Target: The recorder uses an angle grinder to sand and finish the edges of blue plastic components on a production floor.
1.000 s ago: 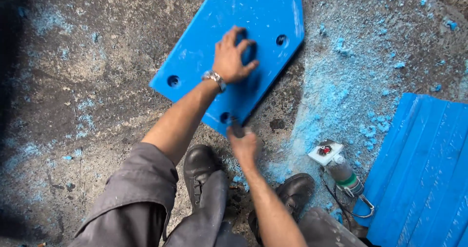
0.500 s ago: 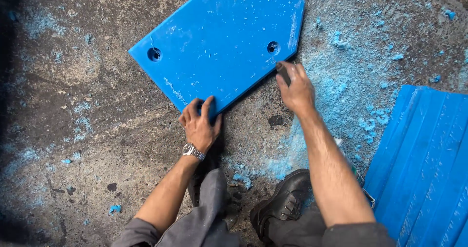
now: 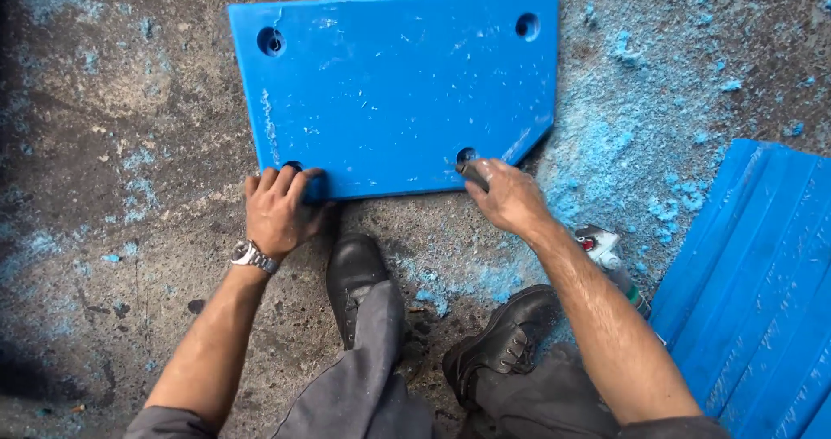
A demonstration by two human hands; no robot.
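A: Blue plate [image 3: 398, 93] flat on the concrete floor [image 3: 130, 231], a hole near each corner, near edge just ahead of the black boots [image 3: 355, 270].

B: Left hand [image 3: 279, 209] at the plate's near-left corner, fingers [image 3: 290, 179] curled over the edge beside the hole, gripping it. Right hand [image 3: 511, 198] at the plate's near-right hole, closed tight round a small dark tool [image 3: 473, 172], tip touching the rim.

A: Likely trouble?

B: Probably sliding. Blue shavings [image 3: 606, 145] scattered right of the plate, perhaps under it too, so could skate under pressure. Could then throw the dark tool out of the hole, gouging the face or jabbing toward the left hand.

A: Further out?

B: White-and-green tool [image 3: 602, 247] lying right of the plate, just beside the right forearm, easy to knock. Ribbed blue panel [image 3: 753, 292] beyond that.
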